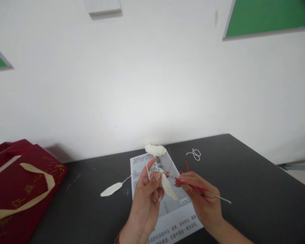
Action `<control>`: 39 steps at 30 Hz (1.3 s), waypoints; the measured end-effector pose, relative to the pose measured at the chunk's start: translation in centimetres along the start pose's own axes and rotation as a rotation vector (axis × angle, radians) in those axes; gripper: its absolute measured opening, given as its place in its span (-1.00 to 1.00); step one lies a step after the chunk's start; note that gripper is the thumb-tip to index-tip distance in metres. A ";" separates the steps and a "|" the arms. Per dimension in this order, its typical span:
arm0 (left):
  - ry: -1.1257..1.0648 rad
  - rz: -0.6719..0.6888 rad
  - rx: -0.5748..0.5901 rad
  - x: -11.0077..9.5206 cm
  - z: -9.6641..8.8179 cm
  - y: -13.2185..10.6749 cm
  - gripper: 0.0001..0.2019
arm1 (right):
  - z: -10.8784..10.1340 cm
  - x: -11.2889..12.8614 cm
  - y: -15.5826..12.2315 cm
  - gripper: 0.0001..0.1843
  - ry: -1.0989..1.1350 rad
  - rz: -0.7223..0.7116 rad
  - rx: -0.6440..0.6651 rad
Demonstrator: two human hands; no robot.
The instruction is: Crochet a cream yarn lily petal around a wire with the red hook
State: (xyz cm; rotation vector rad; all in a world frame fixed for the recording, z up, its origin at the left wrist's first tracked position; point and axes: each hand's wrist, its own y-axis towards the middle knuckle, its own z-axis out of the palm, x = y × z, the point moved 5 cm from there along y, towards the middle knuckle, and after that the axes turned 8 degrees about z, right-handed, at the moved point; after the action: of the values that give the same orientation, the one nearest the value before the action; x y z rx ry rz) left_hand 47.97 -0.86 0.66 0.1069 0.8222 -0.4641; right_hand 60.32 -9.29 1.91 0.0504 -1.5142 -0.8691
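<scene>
Both hands close on fine work: a hooked tool (198, 188) meets a pale petal-shaped piece (170, 190)

The left hand (148, 195) pinches the top of the petal-shaped piece between thumb and fingers, with white yarn (148, 172) running over its raised forefinger. The right hand (203, 198) is clamped round the red grip of the hooked tool, whose metal tip reaches the work at the left fingertips. The piece hangs tilted between the two hands, above a printed sheet (178, 218) lying on the dark surface (244, 176).

To the left of the sheet, a second petal (112, 189) lies flat, its thin tail leading to the paper's edge. A bundle of cream yarn (155, 149) rests at the sheet's far end, near the wall (142, 84). Right of the sheet are a loose loop of white cord (197, 155) and a slim red stick (187, 166), partly hidden by the right hand.

The one clear container is a dark red bag (25, 193) at far left, well apart from the hands, with a cream ribbon (49, 183) across its gold-marked face. Its inside is hidden, so its contents cannot be told.
</scene>
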 end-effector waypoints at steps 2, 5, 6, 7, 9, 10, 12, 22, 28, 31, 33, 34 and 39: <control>0.002 0.035 -0.009 0.0 0.0 -0.1 -0.48 | 0.3 1.0 -0.3 -0.59 -0.108 -0.110 0.043; -0.005 0.076 -0.033 0.1 0.1 -0.5 -0.50 | 0.7 2.0 -0.8 -0.47 -0.220 -0.230 0.108; -0.015 0.077 -0.041 0.2 0.1 -0.6 -0.50 | 0.8 2.2 -0.9 -0.45 -0.242 -0.251 0.122; -0.026 0.071 -0.047 0.3 0.1 -0.7 -0.51 | 0.8 2.3 -1.0 -0.43 -0.258 -0.269 0.132; -0.047 0.052 -0.055 0.4 0.1 -0.7 -0.52 | 0.9 2.3 -1.1 -0.41 -0.276 -0.289 0.138; -0.055 0.047 -0.056 0.4 0.0 -0.7 -0.52 | 0.9 2.2 -1.2 -0.41 -0.279 -0.294 0.137; -0.065 0.050 -0.060 0.4 0.0 -0.7 -0.53 | 1.0 2.1 -1.3 -0.41 -0.278 -0.296 0.131; -0.034 0.130 -0.083 0.0 0.0 -0.8 -0.47 | 0.9 2.0 -1.0 -0.51 -0.223 -0.181 0.077; -0.015 0.123 -0.131 -0.1 0.0 -0.9 -0.43 | 1.0 2.1 -1.1 -0.52 -0.228 -0.209 0.099; -0.006 0.166 -0.155 -0.2 0.1 -1.0 -0.44 | 1.0 2.2 -1.2 -0.51 -0.252 -0.223 0.088; 0.015 0.247 -0.152 -0.4 0.2 -1.1 -0.43 | 0.9 2.2 -1.3 -0.49 -0.274 -0.225 0.080; 0.028 0.280 -0.142 -0.5 0.2 -1.1 -0.42 | 0.9 2.2 -1.3 -0.48 -0.284 -0.229 0.087; 0.071 0.267 -0.103 -0.5 0.4 -1.1 -0.44 | 0.9 2.4 -1.0 -0.48 -0.298 -0.291 0.154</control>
State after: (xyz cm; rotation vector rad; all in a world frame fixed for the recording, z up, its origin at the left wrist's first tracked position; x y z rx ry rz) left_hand 47.47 -1.79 1.34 0.1366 0.8859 -0.1665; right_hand 58.63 -10.78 3.47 0.2696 -1.8827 -1.0218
